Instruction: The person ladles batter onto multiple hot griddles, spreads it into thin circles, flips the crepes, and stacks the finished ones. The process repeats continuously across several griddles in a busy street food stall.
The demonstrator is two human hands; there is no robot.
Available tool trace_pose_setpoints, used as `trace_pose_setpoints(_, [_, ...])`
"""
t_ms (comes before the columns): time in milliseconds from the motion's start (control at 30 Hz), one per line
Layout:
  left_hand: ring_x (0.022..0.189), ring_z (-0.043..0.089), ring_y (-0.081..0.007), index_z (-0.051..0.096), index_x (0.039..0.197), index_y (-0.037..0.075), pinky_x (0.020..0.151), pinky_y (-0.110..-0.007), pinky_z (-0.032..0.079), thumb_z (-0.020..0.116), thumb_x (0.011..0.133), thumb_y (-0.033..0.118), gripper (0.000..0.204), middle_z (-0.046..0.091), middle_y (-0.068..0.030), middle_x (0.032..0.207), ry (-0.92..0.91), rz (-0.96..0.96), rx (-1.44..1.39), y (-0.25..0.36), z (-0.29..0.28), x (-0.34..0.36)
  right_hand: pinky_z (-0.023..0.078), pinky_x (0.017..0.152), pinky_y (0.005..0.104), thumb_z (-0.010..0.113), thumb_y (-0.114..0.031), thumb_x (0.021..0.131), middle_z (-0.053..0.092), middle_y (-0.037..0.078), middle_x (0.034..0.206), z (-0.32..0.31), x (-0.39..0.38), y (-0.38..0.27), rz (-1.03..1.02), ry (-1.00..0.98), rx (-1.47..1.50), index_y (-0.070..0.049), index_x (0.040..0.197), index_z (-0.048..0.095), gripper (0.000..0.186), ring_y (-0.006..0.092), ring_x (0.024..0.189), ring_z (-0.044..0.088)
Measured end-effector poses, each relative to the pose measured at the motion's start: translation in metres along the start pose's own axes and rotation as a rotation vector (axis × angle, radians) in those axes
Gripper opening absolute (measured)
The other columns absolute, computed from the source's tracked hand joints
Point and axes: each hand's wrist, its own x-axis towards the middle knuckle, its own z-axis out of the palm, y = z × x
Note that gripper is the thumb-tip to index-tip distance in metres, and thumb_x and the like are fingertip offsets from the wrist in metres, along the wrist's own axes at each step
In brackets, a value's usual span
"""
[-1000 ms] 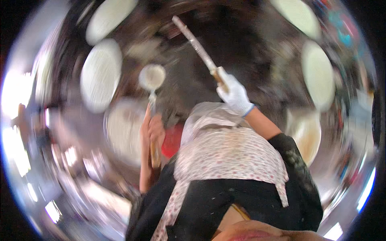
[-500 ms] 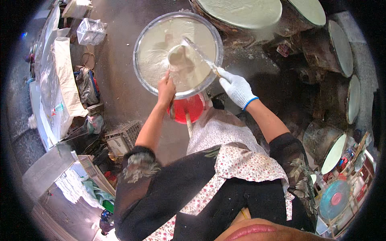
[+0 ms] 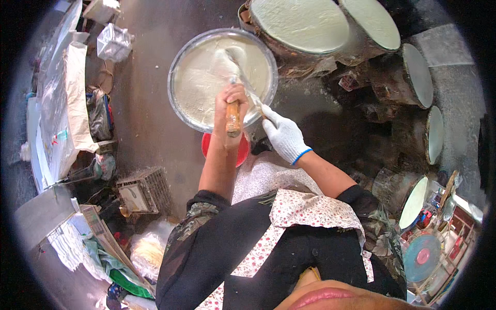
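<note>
Wide round tub [image 3: 222, 31] is standing beneath a ladle [image 3: 233, 119] and a long tool [image 3: 253, 96]

A dull brown floor [image 3: 150, 103] is stretching across the middle of the view. Ahead and along the right, drum-like stands are carrying pale, round tops [image 3: 302, 25], the largest of them sitting just beside the tub. A flower-printed apron [image 3: 315, 209] is hanging over the person's black clothing [image 3: 258, 248]. The grey-rimmed tub is standing in front of the person and holding a thick pale mixture [image 3: 199, 85]. At the lower left, a wire-sided crate [image 3: 155, 191] is resting well apart from it. A red bucket [image 3: 243, 151] is showing at the tub's near side, partly hidden behind the left forearm [image 3: 217, 168].

The ladle is reaching over the mixture, its head coated pale; how deep it is sitting cannot be told. The long, slim tool is slanting over the tub's rim toward the ladle's head, and whether the two are touching is unclear. The right grip [image 3: 284, 135], in a white glove with a blue edge, is holding the tool's near end, thumb and fingers pressing together around it. The bare left grip [image 3: 231, 96] is wrapping closely round the ladle, whose wooden handle end is poking out toward the person.
</note>
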Motion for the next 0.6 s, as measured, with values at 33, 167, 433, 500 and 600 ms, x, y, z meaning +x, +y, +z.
trace_pose_setpoints(33, [0.053,0.047,-0.0100,0.045,0.083,0.004,0.050,-0.024,0.047,0.044,0.101,-0.005,0.020,0.048,-0.0017,0.073,-0.051,0.001,0.040,-0.016,0.023,-0.007,0.057,0.086,0.0553,0.053,-0.031,0.105,0.073,0.026,0.107,-0.008,0.001,-0.015,-0.010,-0.002,0.009,-0.019,0.146,0.062,0.044,0.0467,0.097,0.072])
trace_pose_setpoints(167, [0.058,0.048,-0.0110,0.044,0.090,0.003,0.056,-0.026,0.049,0.046,0.105,-0.001,0.016,0.047,-0.0034,0.073,-0.298,-0.138,0.188,-0.079,0.114,-0.043,0.058,0.071,0.0542,0.056,-0.026,0.104,0.073,0.026,0.091,-0.047,0.005,-0.081,-0.204,0.120,0.026,-0.021,0.145,0.063,0.042,0.0446,0.082,0.073])
trace_pose_setpoints(433, [0.060,0.054,-0.0147,0.048,0.088,0.004,0.052,-0.029,0.052,0.051,0.089,-0.011,0.015,0.049,-0.0038,0.076,-0.710,-0.177,0.445,-0.166,0.247,-0.103,0.060,0.069,0.0467,0.064,-0.020,0.101,0.074,0.017,0.095,-0.108,0.024,-0.177,-0.691,0.503,-0.093,-0.015,0.146,0.061,0.045,0.0370,0.080,0.074])
trace_pose_setpoints(500, [0.056,0.054,-0.0115,0.047,0.090,0.006,0.047,-0.027,0.053,0.048,0.100,-0.001,0.012,0.049,-0.0009,0.069,-0.699,-0.131,0.477,-0.160,0.249,-0.111,0.060,0.070,0.0464,0.065,-0.019,0.100,0.075,0.017,0.096,-0.108,0.025,-0.178,-0.677,0.477,-0.089,-0.015,0.145,0.061,0.045,0.0369,0.081,0.074])
trace_pose_setpoints(600, [0.056,0.053,-0.0116,0.046,0.090,0.005,0.048,-0.027,0.051,0.044,0.103,-0.001,0.014,0.048,-0.0009,0.069,-0.466,0.069,0.551,-0.128,0.211,-0.112,0.057,0.065,0.0509,0.066,-0.021,0.099,0.073,0.019,0.088,-0.099,0.019,-0.161,-0.726,0.466,-0.022,-0.015,0.149,0.057,0.052,0.0384,0.075,0.072])
